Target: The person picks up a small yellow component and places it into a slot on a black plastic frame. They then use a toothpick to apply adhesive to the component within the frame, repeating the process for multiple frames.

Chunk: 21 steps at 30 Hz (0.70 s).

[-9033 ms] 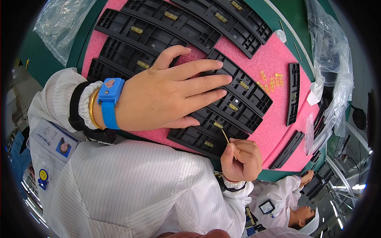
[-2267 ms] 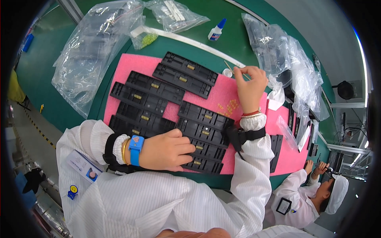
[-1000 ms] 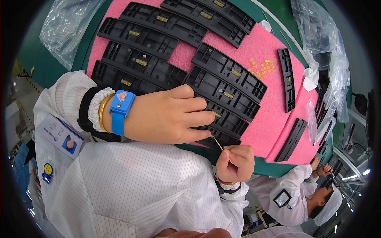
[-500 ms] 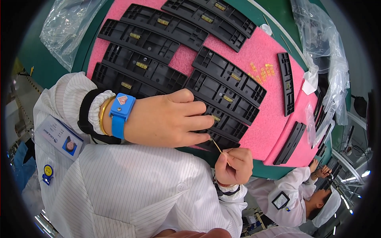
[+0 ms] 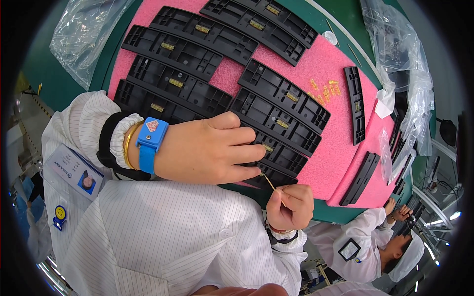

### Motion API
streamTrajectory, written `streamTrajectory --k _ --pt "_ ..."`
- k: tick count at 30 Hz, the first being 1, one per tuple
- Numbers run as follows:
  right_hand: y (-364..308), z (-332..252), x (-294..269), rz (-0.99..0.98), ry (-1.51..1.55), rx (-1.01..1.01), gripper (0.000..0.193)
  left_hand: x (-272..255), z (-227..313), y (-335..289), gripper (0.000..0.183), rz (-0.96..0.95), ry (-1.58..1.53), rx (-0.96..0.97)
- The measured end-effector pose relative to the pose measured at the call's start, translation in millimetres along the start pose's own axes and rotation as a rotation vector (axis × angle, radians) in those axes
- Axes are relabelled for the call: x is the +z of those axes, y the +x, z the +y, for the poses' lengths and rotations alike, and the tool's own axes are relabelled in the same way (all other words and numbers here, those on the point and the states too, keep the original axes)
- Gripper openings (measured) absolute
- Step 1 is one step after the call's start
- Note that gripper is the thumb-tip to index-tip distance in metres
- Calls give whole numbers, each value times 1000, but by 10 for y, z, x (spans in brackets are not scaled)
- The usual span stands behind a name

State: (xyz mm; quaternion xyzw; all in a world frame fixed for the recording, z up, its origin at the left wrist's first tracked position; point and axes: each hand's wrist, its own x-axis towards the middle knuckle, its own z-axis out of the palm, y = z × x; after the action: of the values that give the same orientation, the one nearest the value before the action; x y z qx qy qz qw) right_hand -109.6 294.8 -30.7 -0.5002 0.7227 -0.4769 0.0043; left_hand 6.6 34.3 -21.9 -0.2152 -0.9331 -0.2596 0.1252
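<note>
My left hand [image 5: 212, 150] lies palm down over the lower rows of black plastic trays, fingers stretched out and apart. A blue wrist strap [image 5: 151, 140] is on that arm. Pinched between thumb and fingers of my right hand [image 5: 291, 206] is a thin wooden stick [image 5: 269, 182]. Its far tip meets the left forefinger's tip at the nearest black tray [image 5: 282, 173]. What lies right under that fingertip is hidden. Small yellowish clear pieces sit in the trays, such as one yellow piece [image 5: 267, 147] beside my left fingers.
Curved black trays cover much of the pink foam sheet [image 5: 318, 163]. Loose yellow pieces [image 5: 327, 92] lie to the right, near a narrow black strip [image 5: 354, 105]. Clear plastic bags [image 5: 395, 59] rest at the far right. A co-worker [image 5: 368, 241] works at the lower right.
Almost nothing differs. Both hands and the stick hold nearly the same place, with only a slight shift of the whole view.
</note>
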Motion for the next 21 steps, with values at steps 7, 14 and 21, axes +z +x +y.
streamTrajectory --k 7,14,21 --pt "14 -1 1 -13 1 -9 17 11 -13 1 33 10 4 4" --pt "1 -3 -4 -17 1 -9 17 14 -4 -1 33 8 5 -1" --pt "-12 -20 -4 -15 -12 3 16 20 13 -8 32 19 8 1"
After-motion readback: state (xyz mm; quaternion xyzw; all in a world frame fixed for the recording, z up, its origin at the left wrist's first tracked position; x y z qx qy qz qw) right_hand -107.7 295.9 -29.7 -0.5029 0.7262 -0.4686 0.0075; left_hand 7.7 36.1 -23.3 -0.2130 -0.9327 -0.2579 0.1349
